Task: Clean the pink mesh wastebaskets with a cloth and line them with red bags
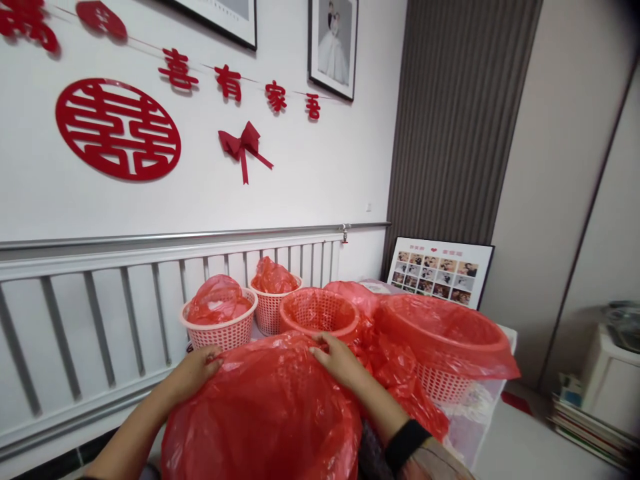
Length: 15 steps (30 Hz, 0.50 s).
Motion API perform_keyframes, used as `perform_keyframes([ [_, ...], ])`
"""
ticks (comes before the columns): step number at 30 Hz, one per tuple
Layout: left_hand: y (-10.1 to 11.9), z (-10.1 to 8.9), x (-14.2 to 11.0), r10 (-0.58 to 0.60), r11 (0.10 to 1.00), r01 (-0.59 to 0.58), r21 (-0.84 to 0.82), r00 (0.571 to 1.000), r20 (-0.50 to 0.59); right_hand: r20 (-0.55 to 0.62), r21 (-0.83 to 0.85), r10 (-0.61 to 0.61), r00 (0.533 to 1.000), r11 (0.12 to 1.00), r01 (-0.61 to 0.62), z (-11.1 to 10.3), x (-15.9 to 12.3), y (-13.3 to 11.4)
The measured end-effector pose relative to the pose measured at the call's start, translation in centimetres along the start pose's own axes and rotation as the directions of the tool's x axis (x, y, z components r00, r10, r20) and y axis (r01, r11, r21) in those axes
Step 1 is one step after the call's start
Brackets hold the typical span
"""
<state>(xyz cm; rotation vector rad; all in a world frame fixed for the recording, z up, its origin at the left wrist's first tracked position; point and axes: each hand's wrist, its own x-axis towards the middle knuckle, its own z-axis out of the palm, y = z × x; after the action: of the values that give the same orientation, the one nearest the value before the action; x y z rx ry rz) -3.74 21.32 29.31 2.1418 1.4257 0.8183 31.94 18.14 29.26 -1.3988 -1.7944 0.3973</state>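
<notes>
A large red plastic bag (270, 413) spreads out in front of me at the lower middle. My left hand (203, 368) grips the bag's upper left edge, fingers closed on the film. At its upper right edge, my right hand (334, 357) pinches the film between thumb and fingers. Just beyond is a basket lined with red plastic (320, 313). To the right stands a wider white basket (443, 383) with a red bag (450, 333) draped over its rim. Crumpled red plastic (400, 367) lies between them.
Two small pink-white baskets, a left one (225, 333) and a farther one (270, 313), hold bunched red bags near the white radiator (135, 313). A framed photo board (440, 270) leans at the back right. A stack of books (595, 427) is at far right.
</notes>
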Motion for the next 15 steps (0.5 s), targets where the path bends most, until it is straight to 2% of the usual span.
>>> perform_keyframes([
  [6,-0.2,1.1,0.0,-0.110,0.981,0.110,-0.158,0.994,0.005,-0.011,0.024,0.042,0.999,0.999,-0.042,0.7,0.1,1.6],
  [11,-0.4,0.6,-0.4,-0.215,0.928,0.197,-0.315,0.976,-0.023,-0.001,0.096,0.037,0.999,0.995,-0.037,-0.1,0.3,0.7],
  [15,-0.2,0.8,-0.4,-0.270,0.845,0.250,-0.473,0.962,0.025,0.010,0.189,0.064,0.998,0.980,-0.065,-0.4,1.0,0.1],
])
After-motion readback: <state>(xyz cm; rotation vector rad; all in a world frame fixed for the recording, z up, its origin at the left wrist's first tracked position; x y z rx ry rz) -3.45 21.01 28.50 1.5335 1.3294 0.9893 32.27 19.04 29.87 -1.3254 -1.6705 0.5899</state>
